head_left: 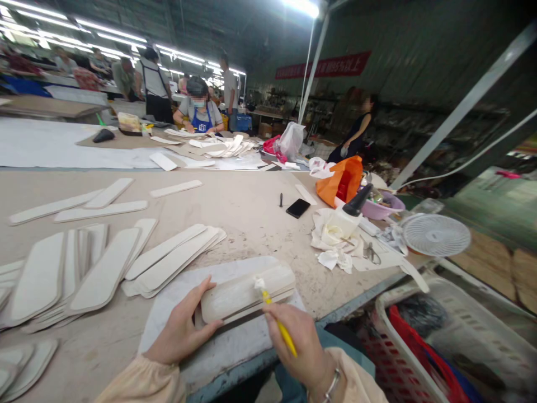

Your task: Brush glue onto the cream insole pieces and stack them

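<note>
My right hand (293,341) is closed round the yellow handle of a brush (286,337). White paste-like stuff covers the brush's tip, which touches the top of a small stack of long, round-cornered white panels (235,298). The top panel looks wet and glossy in places. At the stack's left end, my left hand (188,324) grips it, the thumb along the near edge and the fingers at the far corner. Beneath the stack lies a white sheet (168,313). More panels (176,260) are fanned in overlapping piles to the left of it.
A black phone (298,208), a white bottle with a black nozzle (347,219), crumpled cloth, scissors (371,253) and an orange bag (342,180) are on the table's right. A plastic basket (461,330) stands beside the table edge. Across the table, a person in a blue apron (202,118) works.
</note>
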Motion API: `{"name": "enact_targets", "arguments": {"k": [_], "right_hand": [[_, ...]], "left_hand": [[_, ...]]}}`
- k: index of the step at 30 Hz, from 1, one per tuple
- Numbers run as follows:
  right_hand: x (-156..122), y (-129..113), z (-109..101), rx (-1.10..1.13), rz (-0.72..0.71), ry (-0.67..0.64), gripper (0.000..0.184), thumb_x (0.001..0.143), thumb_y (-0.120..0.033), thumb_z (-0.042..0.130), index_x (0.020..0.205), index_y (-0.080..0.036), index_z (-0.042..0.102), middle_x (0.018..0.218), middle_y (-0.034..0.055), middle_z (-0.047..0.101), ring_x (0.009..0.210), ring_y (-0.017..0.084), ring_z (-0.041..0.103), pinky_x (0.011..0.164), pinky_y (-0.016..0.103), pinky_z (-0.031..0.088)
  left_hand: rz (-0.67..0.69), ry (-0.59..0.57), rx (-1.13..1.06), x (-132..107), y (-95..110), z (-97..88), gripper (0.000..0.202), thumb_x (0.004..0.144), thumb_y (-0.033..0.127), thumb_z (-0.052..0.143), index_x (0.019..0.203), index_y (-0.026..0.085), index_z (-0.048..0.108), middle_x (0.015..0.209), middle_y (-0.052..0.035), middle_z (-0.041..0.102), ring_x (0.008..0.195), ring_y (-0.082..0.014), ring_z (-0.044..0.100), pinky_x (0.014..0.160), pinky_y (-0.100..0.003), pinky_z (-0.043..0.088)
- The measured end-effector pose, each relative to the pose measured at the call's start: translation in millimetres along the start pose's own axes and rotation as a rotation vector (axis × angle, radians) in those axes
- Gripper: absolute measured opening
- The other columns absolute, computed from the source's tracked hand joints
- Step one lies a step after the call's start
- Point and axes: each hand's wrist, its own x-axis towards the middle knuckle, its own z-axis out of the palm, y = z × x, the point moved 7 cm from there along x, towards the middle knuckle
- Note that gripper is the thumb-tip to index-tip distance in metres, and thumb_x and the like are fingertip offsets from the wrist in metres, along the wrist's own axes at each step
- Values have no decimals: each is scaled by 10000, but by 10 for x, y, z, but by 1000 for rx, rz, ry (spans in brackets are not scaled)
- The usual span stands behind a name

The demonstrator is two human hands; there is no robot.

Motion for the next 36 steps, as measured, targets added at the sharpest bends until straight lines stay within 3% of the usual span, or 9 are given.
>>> {"name": "enact_targets", "arguments": {"k": [4,9,11,14,17,23,29,33,36], "right_hand": [[-46,209,-21,-146,47,54,211,877,-145,494,1073,-162,569,895,95,683,814,202,653,736,326,522],[11,-197,294,171,-7,-114,216,887,-156,476,1076,-179,577,892,76,676,825,186,642,750,304,506],[124,-237,357,391,145,-100,187,911,-209,449,1025,-189,595,826,47,662,762,154,628,706,261,497],[246,-50,483,656,500,-51,250,933,-341,413,922,-181,606,591,-20,551,525,103,517,514,204,433],[266,113,619,786,656,-107,299,908,-420,445,854,-172,604,508,-51,474,446,83,424,447,194,368],[90,288,491,704,727,13,298,890,-432,472,831,-168,599,496,-58,446,453,83,404,454,200,338],[118,108,549,747,625,-139,301,890,-416,470,801,-166,613,517,-47,469,478,87,433,491,204,360],[123,341,352,633,721,-19,283,872,-407,496,785,-167,618,483,-53,443,463,87,418,471,202,341],[137,383,371,717,766,13,299,877,-434,477,845,-170,613,484,-57,443,439,85,390,433,201,320]], "left_hand": [[-6,-8,-68,1,51,-21,857,729,378,665,1426,193,200,1301,-112,521,1206,-246,495,1031,-401,398],[-17,4,-159,11,52,-17,907,701,386,693,1430,189,190,1291,-117,518,1196,-245,495,1033,-403,389],[-21,1,-192,14,50,-8,925,698,371,699,1435,192,169,1284,-114,518,1187,-239,500,1026,-399,393],[-37,-12,-225,21,45,6,948,682,344,712,1436,190,158,1274,-111,520,1169,-238,512,1006,-390,411],[-56,-17,-228,22,37,2,955,674,338,715,1436,188,159,1269,-108,524,1166,-240,514,1006,-392,409],[-45,-23,-212,15,61,-7,961,674,364,715,1437,186,159,1273,-109,523,1181,-238,501,1033,-401,381],[-60,-11,-205,22,63,-15,939,687,342,701,1439,199,157,1277,-105,521,1178,-235,504,1031,-406,385],[-46,-24,-196,18,54,-13,959,675,364,716,1440,199,162,1287,-112,517,1193,-250,495,1035,-416,382],[-40,-18,-195,18,53,-14,941,684,370,709,1438,205,171,1290,-110,515,1191,-248,497,1029,-411,391]]}}
